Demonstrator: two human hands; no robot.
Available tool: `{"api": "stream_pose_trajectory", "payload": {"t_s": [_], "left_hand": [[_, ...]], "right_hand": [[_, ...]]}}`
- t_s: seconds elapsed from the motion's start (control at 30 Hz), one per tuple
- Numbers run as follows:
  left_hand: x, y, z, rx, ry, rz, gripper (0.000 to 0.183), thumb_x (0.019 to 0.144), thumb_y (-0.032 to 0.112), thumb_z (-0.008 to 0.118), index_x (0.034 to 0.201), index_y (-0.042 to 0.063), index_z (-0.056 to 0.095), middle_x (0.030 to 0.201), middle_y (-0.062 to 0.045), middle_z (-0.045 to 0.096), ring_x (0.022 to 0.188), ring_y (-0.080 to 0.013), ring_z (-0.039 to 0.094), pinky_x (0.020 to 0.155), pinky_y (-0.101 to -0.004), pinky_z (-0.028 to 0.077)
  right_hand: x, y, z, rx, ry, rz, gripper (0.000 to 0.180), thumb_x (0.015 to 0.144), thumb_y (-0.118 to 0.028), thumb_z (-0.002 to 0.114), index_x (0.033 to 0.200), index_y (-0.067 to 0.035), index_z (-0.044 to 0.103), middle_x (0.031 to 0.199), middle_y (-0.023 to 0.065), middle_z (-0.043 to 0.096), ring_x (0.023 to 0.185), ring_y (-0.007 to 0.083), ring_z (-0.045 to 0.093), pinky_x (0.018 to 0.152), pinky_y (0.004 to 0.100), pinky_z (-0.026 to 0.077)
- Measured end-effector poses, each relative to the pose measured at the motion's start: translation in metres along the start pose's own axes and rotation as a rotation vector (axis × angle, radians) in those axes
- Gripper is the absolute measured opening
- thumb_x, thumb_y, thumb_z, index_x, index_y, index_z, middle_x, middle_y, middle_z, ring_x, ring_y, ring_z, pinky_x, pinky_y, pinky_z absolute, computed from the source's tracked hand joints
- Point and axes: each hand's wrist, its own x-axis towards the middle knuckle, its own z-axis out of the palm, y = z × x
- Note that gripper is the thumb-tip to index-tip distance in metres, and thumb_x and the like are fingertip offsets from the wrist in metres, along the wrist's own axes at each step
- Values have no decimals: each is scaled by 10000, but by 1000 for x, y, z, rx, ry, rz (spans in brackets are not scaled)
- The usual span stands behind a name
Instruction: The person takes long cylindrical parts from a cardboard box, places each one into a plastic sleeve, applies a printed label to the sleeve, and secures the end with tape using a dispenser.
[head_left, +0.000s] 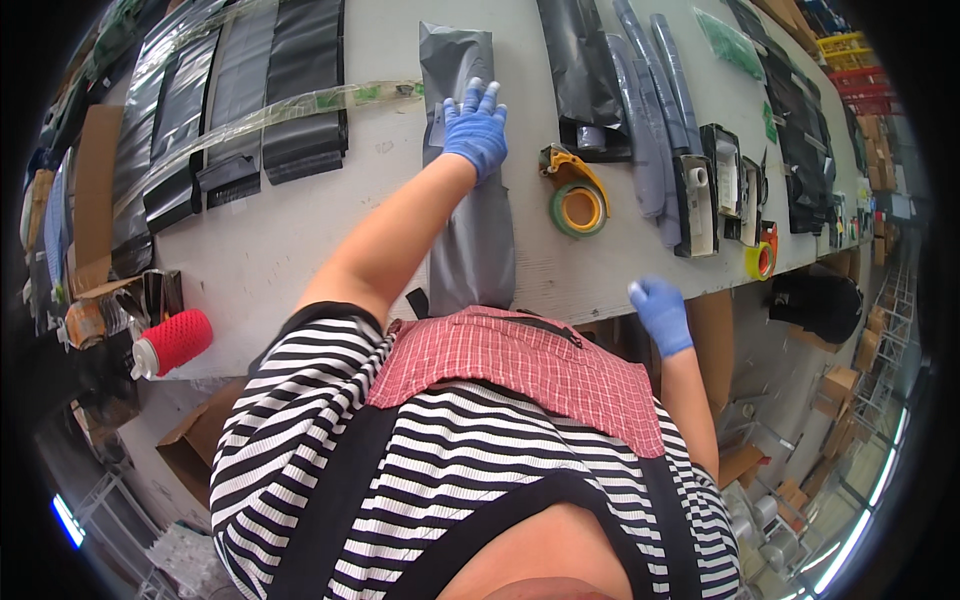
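Note:
A long grey plastic mailing bag (471, 247) lies on the white table (360, 217) in front of me, its near end at my apron. My left hand (476, 131), in a blue glove with pale fingertips, rests flat on the bag's upper part with the fingers spread. My right hand (662, 315), gloved alike and slightly blurred, is off the table's near edge at the right; its fingers look curled, and whether it holds anything cannot be made out. Between the bag and the rolled items lies a yellow tape dispenser (581, 195) with a green-edged roll.
Stacks of black and grey bags (304, 97) lie at the left under a clear tape strip (277, 112). Right of the dispenser are a black bag (581, 67), grey rolls (645, 135), open small boxes (697, 210) and another tape dispenser (761, 259). A red-netted bottle (176, 341) is lower left.

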Motion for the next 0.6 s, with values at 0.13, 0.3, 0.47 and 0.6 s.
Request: {"api": "stream_pose_trajectory", "payload": {"t_s": [0.13,0.3,0.47,0.6], "left_hand": [[-14,27,-2,-154,38,-304,567,878,238,612,1434,283,509,1637,-177,115,1437,-536,204,1137,-622,270],[-88,37,-18,-224,-103,-189,528,877,261,649,1397,261,556,1607,-262,129,1422,-497,281,1152,-537,306],[-130,1,-3,-89,161,-25,402,889,264,654,1283,184,654,1482,-307,371,1126,-432,603,1024,-418,469],[-151,43,-60,-756,112,-260,374,942,412,624,926,59,745,926,-133,714,817,-273,676,805,-384,543]], "right_hand": [[73,-32,0,55,414,-420,445,846,-229,684,1220,-5,595,1132,236,654,1049,378,632,902,429,503],[141,-80,19,-57,299,-385,482,804,-234,719,1207,2,600,1178,235,649,1110,393,611,941,445,494],[165,-67,25,201,36,-299,320,774,-177,735,1023,16,680,893,210,714,861,363,693,776,419,534],[109,-66,14,515,18,-505,401,778,-132,724,1148,9,660,935,209,710,855,325,696,760,382,541]]}}
